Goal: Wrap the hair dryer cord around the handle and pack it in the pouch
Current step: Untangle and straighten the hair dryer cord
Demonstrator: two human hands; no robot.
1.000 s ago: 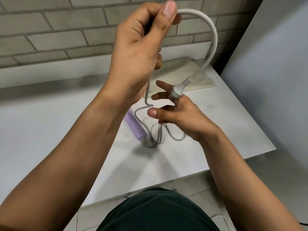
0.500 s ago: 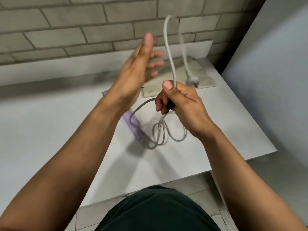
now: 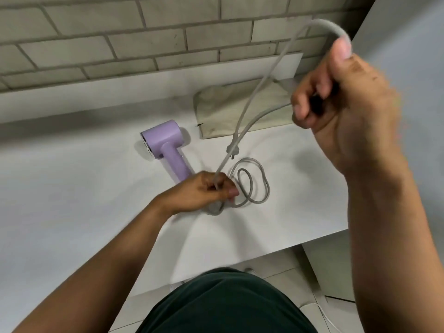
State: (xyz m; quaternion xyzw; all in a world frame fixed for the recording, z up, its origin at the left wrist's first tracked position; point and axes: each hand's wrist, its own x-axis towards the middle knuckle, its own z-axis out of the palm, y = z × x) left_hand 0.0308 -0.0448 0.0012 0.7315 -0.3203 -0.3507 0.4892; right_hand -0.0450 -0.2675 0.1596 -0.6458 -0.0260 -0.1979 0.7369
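While two hands (image 3: 206,189) (image 3: 348,104) grip one cord (image 3: 272,66) | one dryer (image 3: 165,138) | one pouch (image 3: 228,109)

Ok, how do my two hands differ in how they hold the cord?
The left hand is down by the table, near the hair dryer; the right hand is raised high. The left hand pinches a straight run of cord; the right hand holds the bend at its top. Both grip the same grey cord.

Worn: dark green plain fabric garment (image 3: 225,306) over the torso, bottom centre, one flat colour. Bare to the frame edge: left forearm (image 3: 108,255), right forearm (image 3: 389,236). Also bare: left hand (image 3: 204,191), right hand (image 3: 348,111).
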